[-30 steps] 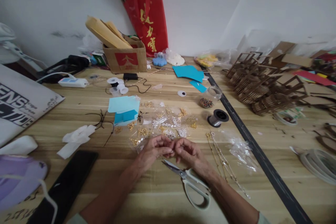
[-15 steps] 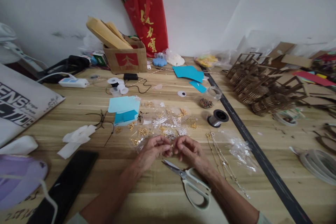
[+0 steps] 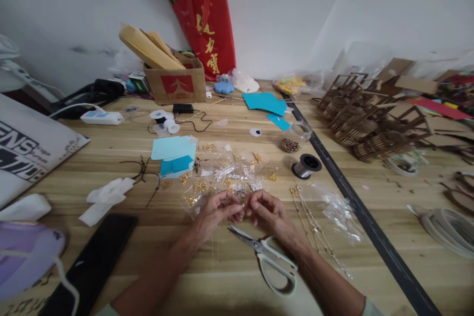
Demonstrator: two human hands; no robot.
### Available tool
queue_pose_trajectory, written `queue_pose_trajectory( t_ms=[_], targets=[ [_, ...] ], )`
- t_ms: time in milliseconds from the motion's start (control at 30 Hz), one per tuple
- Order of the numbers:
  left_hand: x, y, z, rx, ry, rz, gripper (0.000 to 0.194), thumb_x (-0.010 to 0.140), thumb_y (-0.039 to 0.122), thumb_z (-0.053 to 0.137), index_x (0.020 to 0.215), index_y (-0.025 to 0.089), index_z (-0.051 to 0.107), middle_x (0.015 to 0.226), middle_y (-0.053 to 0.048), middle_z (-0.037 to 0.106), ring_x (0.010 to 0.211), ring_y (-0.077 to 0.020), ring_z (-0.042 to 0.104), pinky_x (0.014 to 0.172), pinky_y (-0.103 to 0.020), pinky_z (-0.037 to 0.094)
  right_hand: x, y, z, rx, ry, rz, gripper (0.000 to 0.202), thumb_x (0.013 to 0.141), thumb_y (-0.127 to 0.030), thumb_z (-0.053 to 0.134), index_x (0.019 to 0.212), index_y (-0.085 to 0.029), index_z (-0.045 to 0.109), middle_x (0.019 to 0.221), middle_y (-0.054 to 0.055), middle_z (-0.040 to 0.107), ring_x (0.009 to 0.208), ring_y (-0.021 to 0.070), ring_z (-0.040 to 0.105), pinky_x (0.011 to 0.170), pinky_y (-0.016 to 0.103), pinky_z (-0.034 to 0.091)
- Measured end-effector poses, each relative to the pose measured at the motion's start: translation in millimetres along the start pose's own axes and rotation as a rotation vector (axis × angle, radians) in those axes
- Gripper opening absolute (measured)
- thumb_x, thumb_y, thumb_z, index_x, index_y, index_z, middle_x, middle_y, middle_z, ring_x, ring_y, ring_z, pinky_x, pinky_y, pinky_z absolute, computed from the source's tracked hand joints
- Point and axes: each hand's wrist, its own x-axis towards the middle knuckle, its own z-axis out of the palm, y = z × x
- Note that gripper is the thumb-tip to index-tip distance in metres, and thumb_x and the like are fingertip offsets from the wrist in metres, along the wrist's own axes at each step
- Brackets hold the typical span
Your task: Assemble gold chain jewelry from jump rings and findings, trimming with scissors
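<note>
Wooden tabletop [image 3: 207, 281], well in from its far edge: a tiny item [image 3: 243, 205] sits between the fingertips of the left hand [image 3: 218, 210] and right hand [image 3: 268, 211], both pinched on it, neither clearly nearer. Its long axis is too small to tell. Scissors [image 3: 257, 245] lie just beside the right hand; bagged metal findings [image 3: 237, 173] lie just beyond both; chains [image 3: 314, 227] rest to the right.
</note>
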Motion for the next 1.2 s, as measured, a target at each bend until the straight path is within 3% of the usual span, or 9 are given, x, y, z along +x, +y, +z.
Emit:
queue_pose_trajectory(
  t_ms=[167, 400, 833, 1033, 1200],
  targets=[
    [2, 0, 0.0, 0.101, 0.024, 0.016, 0.024, 0.061, 0.027, 0.078, 0.071, 0.012, 0.062, 0.060, -0.002, 0.066, 0.054, -0.0115, 0.058, 0.056, -0.023, 0.046, 0, 4, -3, -0.014, -0.002, 0.005, 0.025, 0.085, -0.041, 0.059, 0.081, -0.017, 0.056, 0.079, 0.004, 0.058, 0.068, 0.0138, 0.054, 0.054, 0.022, 0.044],
    [2, 1, 3.1, 0.241, 0.061, 0.065, 0.017, 0.066, 0.027, 0.071, 0.063, 0.012, 0.064, 0.056, -0.001, 0.062, 0.053, -0.0118, 0.054, 0.054, -0.023, 0.043, 0, 3, -1, -0.024, 0.028, 0.019, 0.027, 0.083, -0.043, 0.061, 0.080, -0.017, 0.057, 0.079, 0.003, 0.058, 0.067, 0.0137, 0.054, 0.052, 0.021, 0.044],
    [-4, -1, 5.6, 0.492, 0.022, 0.138, 0.021, 0.079, 0.029, 0.056, 0.063, 0.015, 0.055, 0.055, 0.002, 0.050, 0.050, -0.0102, 0.045, 0.048, -0.021, 0.034, -1, 2, 4, -0.004, 0.027, 0.011, 0.029, 0.083, -0.045, 0.061, 0.080, -0.016, 0.057, 0.074, 0.003, 0.059, 0.057, 0.0109, 0.051, 0.050, 0.021, 0.043],
    [-7, 2, 8.7, 0.680, 0.099, 0.273, 0.013, 0.073, 0.015, 0.054, 0.060, 0.016, 0.054, 0.055, 0.002, 0.051, 0.053, -0.0110, 0.045, 0.052, -0.021, 0.032, -2, -3, 8, -0.027, -0.017, 0.051, 0.033, 0.081, -0.048, 0.063, 0.077, -0.016, 0.055, 0.066, 0.000, 0.055, 0.055, 0.0107, 0.050, 0.051, 0.022, 0.045],
    [-8, -1, 10.6, 0.699, 0.162, 0.276, 0.013, 0.069, 0.012, 0.054, 0.057, 0.017, 0.054, 0.052, 0.002, 0.052, 0.051, -0.0109, 0.044, 0.051, -0.022, 0.031, -1, -2, 9, -0.040, -0.030, 0.064, 0.036, 0.079, -0.052, 0.063, 0.075, -0.017, 0.053, 0.062, -0.001, 0.053, 0.057, 0.0121, 0.051, 0.056, 0.025, 0.048]
  ],
)
